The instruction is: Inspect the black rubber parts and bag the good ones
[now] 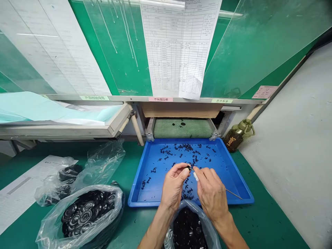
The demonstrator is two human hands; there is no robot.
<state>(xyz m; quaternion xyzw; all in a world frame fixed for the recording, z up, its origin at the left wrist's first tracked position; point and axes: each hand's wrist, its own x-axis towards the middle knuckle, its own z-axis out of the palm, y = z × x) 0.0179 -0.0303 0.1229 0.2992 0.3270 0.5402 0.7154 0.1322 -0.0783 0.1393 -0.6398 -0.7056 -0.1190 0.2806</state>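
Note:
Over the blue tray [153,173] my left hand [173,183] pinches a small round black part [188,168] between thumb and fingertips. My right hand [211,192] is closed around a thin metal tool [233,194], whose tip meets the black part and whose long end sticks out behind the hand. A small white piece [195,176] shows by the right fingers; what it belongs to is unclear. Many tiny black scraps [185,147] lie scattered in the tray. Below my hands stands a clear plastic bag [212,235] filled with black pieces.
On the left stands an open bag of black ring-shaped parts [85,216], with a smaller plastic bag [70,176] behind it. A green conveyor belt [183,128] ends at the tray's far edge. A bottle [236,136] stands at the right by the wall. Paper sheets [23,186] lie left.

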